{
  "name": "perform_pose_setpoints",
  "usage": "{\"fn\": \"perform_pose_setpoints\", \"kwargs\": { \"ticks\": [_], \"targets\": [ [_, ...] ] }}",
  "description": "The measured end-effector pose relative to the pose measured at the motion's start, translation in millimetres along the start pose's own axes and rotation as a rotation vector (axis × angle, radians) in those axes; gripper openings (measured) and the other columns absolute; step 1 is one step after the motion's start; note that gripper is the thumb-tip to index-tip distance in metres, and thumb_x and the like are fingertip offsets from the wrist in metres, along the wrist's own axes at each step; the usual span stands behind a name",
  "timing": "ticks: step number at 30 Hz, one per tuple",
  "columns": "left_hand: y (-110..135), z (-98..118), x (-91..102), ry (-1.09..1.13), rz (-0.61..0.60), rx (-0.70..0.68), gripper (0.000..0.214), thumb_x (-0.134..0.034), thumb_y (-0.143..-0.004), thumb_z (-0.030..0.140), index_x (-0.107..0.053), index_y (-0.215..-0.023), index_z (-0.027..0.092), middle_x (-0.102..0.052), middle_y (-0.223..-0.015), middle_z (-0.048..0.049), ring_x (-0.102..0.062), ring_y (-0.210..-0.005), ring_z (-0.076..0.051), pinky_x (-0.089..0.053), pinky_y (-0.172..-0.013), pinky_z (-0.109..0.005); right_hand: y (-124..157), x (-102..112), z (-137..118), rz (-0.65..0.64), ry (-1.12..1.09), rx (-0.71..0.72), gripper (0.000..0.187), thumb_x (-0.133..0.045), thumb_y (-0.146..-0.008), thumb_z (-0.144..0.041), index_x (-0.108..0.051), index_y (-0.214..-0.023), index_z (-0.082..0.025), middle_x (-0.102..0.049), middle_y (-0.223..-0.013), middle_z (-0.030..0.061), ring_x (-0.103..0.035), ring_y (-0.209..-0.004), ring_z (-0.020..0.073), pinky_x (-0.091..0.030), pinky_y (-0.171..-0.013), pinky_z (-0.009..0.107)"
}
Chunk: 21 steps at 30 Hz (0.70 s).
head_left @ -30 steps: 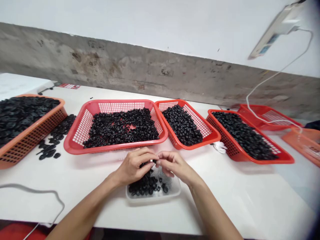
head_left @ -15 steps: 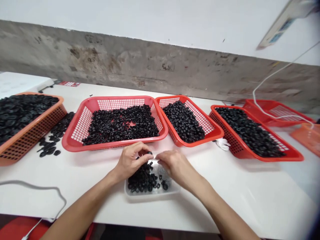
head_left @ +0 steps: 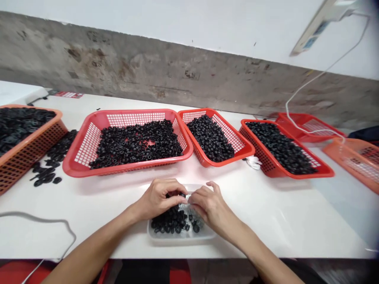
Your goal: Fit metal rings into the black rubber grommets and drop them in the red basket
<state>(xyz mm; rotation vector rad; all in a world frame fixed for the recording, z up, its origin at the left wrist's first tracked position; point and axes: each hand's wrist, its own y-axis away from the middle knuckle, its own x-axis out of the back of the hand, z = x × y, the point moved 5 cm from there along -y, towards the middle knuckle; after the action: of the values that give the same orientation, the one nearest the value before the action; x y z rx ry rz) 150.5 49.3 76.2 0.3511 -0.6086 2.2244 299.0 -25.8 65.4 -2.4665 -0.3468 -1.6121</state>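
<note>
A small clear plastic tray [head_left: 204,235] sits near the table's front edge, holding several small black rubber rings [head_left: 171,221]. My left hand [head_left: 160,198] hovers over the tray's left half, fingers curled in a pinch on a black ring. My right hand [head_left: 209,205] is over the tray's right half, thumb and forefinger pinched close to the left hand's fingertips; what it holds is hidden. The fingertips of both hands nearly meet above the tray.
Behind the tray stand red mesh baskets of black parts: a wide basket [head_left: 89,136], a middle basket [head_left: 245,150] and a right basket [head_left: 325,172]. An orange basket [head_left: 32,142] with loose black rings [head_left: 50,165] beside it is at left. More baskets and a white cable [head_left: 308,85] lie far right.
Both hands dropped from above the tray down into it, then drew together again over the rings. The view shifted slightly.
</note>
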Motion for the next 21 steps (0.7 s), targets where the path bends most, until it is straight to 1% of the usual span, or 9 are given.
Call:
{"fn": "perform_pose_setpoints", "kwargs": {
  "ticks": [2,4,7,11,13,16,18,21],
  "targets": [
    [0.8,-0.3,-1.5,0.005,-0.011,0.001,0.015,-0.069,-0.087,0.028,-0.072,-0.092,0.014,-0.068,-0.076,-0.0032,-0.060,-0.067,-0.013,-0.045,-0.064,-0.023,6.6,10.3,1.7,0.055,-0.186,-0.058,0.007,-0.065,-0.091,-0.016,-0.068,-0.091,-0.022,-0.072,-0.087,0.0002,-0.063,-0.085,0.0170,-0.025,-0.100,0.042],
    [0.7,-0.5,-1.6,-0.002,-0.014,-0.010,0.013,-0.067,-0.088,0.026,-0.071,-0.092,0.014,-0.068,-0.079,-0.0044,-0.060,-0.068,-0.013,-0.046,-0.065,-0.023,9.3,16.3,3.7,0.083,-0.347,-0.122,0.004,-0.066,-0.091,-0.022,-0.069,-0.091,-0.024,-0.073,-0.088,-0.0010,-0.064,-0.084,0.0165,-0.026,-0.100,0.041],
    [-0.3,2.7,-0.4,-0.020,-0.022,-0.051,0.011,-0.063,-0.090,0.022,-0.070,-0.094,0.014,-0.067,-0.083,-0.0060,-0.060,-0.072,-0.014,-0.046,-0.067,-0.024,9.6,19.0,7.1,0.108,-0.524,-0.196,0.011,-0.062,-0.093,-0.029,-0.070,-0.088,-0.023,-0.073,-0.088,-0.0007,-0.064,-0.085,0.0180,-0.031,-0.098,0.039],
    [-3.5,15.2,2.7,-0.054,-0.016,-0.066,0.019,-0.060,-0.092,0.022,-0.070,-0.106,0.017,-0.067,-0.086,-0.0065,-0.061,-0.076,-0.016,-0.046,-0.069,-0.026,11.0,16.7,14.1,0.107,-0.665,-0.278,0.023,-0.059,-0.092,-0.041,-0.071,-0.088,-0.022,-0.072,-0.090,0.0015,-0.062,-0.090,0.0209,-0.040,-0.089,0.034],
    [-6.5,24.0,0.2,-0.118,-0.061,-0.070,0.021,-0.059,-0.093,0.022,-0.070,-0.110,0.019,-0.068,-0.088,-0.0062,-0.062,-0.078,-0.016,-0.046,-0.071,-0.026,12.7,15.3,17.5,0.095,-0.743,-0.311,0.029,-0.059,-0.091,-0.046,-0.071,-0.089,-0.021,-0.071,-0.090,0.0020,-0.062,-0.090,0.0212,-0.043,-0.084,0.032],
    [-11.3,34.2,-8.2,-0.268,-0.131,-0.110,0.022,-0.055,-0.094,0.021,-0.070,-0.111,0.021,-0.068,-0.090,-0.0058,-0.063,-0.078,-0.017,-0.046,-0.071,-0.027,14.4,14.8,19.1,0.080,-0.859,-0.311,0.035,-0.058,-0.090,-0.052,-0.071,-0.090,-0.019,-0.069,-0.084,0.0016,-0.061,-0.084,0.0201,-0.046,-0.080,0.030],
    [-12.9,36.7,-13.3,-0.378,-0.121,-0.153,0.021,-0.053,-0.095,0.020,-0.070,-0.109,0.020,-0.068,-0.089,-0.0057,-0.062,-0.077,-0.018,-0.044,-0.069,-0.028,14.9,15.3,18.3,0.078,-0.912,-0.299,0.037,-0.059,-0.090,-0.053,-0.070,-0.092,-0.018,-0.068,-0.084,0.0015,-0.060,-0.083,0.0193,-0.046,-0.079,0.029],
    [-10.4,35.4,-18.7,-0.494,-0.072,-0.227,0.018,-0.052,-0.095,0.021,-0.068,-0.105,0.019,-0.068,-0.087,-0.0052,-0.060,-0.075,-0.018,-0.042,-0.068,-0.029,14.8,14.7,15.8,0.075,-0.953,-0.297,0.036,-0.060,-0.090,-0.053,-0.070,-0.090,-0.018,-0.068,-0.085,0.0014,-0.059,-0.081,0.0180,-0.046,-0.078,0.028]
  ]
}}
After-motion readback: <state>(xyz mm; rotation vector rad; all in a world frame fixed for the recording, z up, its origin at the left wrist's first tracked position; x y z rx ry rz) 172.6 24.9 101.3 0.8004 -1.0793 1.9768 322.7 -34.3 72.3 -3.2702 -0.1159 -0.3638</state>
